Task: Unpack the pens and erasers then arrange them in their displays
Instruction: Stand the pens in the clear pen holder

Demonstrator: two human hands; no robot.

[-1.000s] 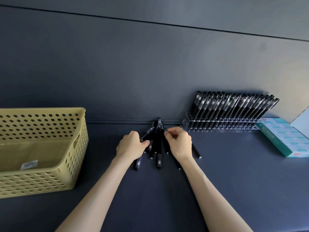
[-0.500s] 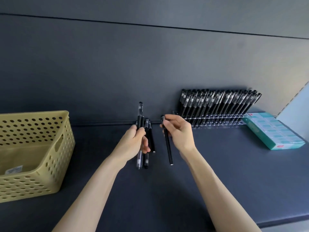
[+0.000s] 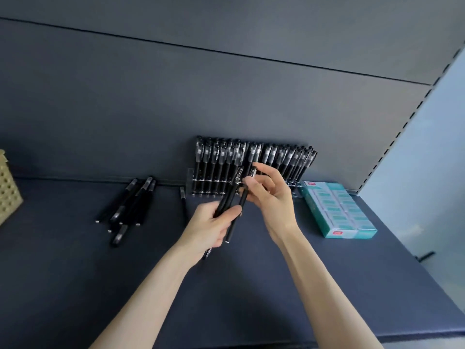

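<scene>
Two hands worked close together: left hand (image 3: 208, 227) gripped a bundle of pens (image 3: 227, 197), right hand (image 3: 271, 197) pinched a single pen (image 3: 232, 229), long axis tilted up toward the pen display (image 3: 251, 157) just behind. Right hand was nearer. Loose pens (image 3: 125, 207) lay left on the shelf (image 3: 302, 285).

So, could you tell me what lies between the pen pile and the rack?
A single pen lies there, close beside the rack; the head view shows it.
</scene>
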